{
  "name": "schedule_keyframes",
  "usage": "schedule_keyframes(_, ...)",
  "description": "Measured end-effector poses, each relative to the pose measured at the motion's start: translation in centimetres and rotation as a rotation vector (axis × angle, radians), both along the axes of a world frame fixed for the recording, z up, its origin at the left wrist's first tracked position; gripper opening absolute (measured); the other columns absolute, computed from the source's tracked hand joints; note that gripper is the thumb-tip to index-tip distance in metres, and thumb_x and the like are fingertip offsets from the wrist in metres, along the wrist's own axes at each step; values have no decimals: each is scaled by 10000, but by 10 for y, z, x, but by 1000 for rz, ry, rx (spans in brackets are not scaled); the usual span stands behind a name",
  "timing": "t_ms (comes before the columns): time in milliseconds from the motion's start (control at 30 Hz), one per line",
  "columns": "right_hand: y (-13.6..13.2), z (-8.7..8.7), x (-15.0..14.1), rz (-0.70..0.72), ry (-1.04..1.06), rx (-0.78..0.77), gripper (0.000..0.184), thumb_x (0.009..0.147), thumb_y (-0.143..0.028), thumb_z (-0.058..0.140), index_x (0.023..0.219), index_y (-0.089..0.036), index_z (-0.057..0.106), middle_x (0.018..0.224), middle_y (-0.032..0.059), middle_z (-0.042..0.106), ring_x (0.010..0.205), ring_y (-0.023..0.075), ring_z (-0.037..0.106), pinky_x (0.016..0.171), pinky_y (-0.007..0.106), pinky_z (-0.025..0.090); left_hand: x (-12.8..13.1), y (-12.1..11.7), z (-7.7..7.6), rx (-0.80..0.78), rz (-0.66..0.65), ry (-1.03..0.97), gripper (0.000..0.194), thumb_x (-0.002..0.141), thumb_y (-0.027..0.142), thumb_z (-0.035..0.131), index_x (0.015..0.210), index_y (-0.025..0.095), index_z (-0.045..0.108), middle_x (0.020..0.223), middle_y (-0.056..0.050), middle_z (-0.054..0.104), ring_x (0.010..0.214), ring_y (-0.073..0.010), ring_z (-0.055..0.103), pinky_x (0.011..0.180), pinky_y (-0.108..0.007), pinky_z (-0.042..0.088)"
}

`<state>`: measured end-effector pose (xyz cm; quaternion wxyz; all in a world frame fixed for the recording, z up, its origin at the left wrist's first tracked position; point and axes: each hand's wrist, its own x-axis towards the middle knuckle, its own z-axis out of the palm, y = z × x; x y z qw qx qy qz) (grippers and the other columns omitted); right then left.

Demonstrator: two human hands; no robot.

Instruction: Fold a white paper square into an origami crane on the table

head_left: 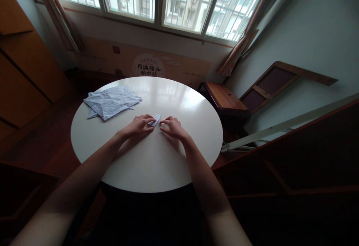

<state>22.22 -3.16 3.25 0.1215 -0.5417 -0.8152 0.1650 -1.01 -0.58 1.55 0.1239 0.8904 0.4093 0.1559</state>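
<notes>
A small folded piece of white paper (156, 120) lies near the middle of the round white table (174, 163). My left hand (138, 125) rests on the table with its fingers curled, pinching the paper's left edge. My right hand (171, 126) sits just right of the paper, fingers bent and pressed down at its right end. Both forearms reach in from the bottom of the view. Most of the paper is hidden under my fingers.
A loose pile of creased white paper sheets (111, 102) lies at the table's back left. A dark wooden stool (224, 100) stands behind the table on the right, a printed cardboard panel (148, 65) leans under the window, and a wooden cabinet (22, 73) is at left.
</notes>
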Motion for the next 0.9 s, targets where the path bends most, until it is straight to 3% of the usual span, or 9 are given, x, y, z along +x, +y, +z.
schedule_keyframes(900, -3, 6, -3, -14, -9, -18, 372, 912, -423, 614, 1256, -289, 656, 1284, 97, 531, 1205, 281, 459, 1036, 446, 340, -3, 4, -5, 25, -15, -10, 462, 894, 452, 572, 1300, 234, 610, 1314, -101, 587, 1214, -301, 560, 1036, -456, 385)
